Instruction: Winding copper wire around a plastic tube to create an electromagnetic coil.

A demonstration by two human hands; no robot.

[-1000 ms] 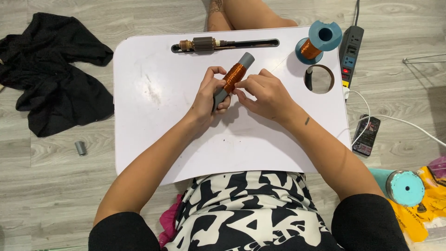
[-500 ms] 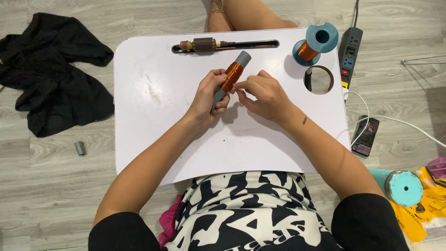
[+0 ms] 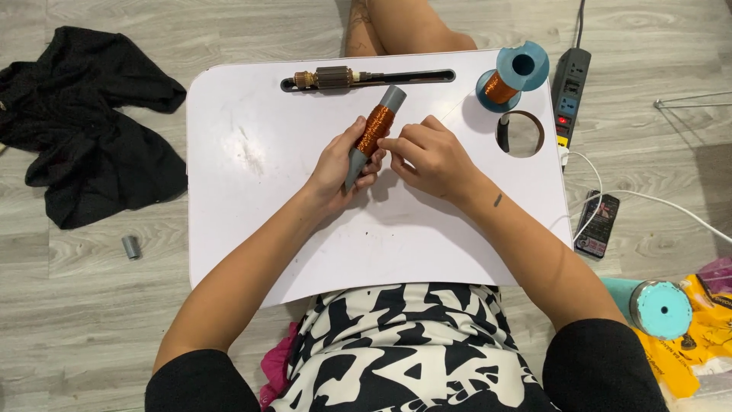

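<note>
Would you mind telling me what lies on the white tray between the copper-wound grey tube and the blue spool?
In the head view, only bare white tray shows between the copper-wound grey tube and the blue spool.

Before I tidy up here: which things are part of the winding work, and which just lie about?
In use: grey tube wound with copper wire, left hand, right hand, blue wire spool.

Lying about: motor armature, black cloth, power strip, phone, small grey tube piece.

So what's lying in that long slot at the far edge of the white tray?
In the slot of the white tray lies a motor armature: a brass-coloured end, a dark ribbed core and a thin shaft. The rest of the slot looks dark and bare; its bottom cannot be made out.
</note>
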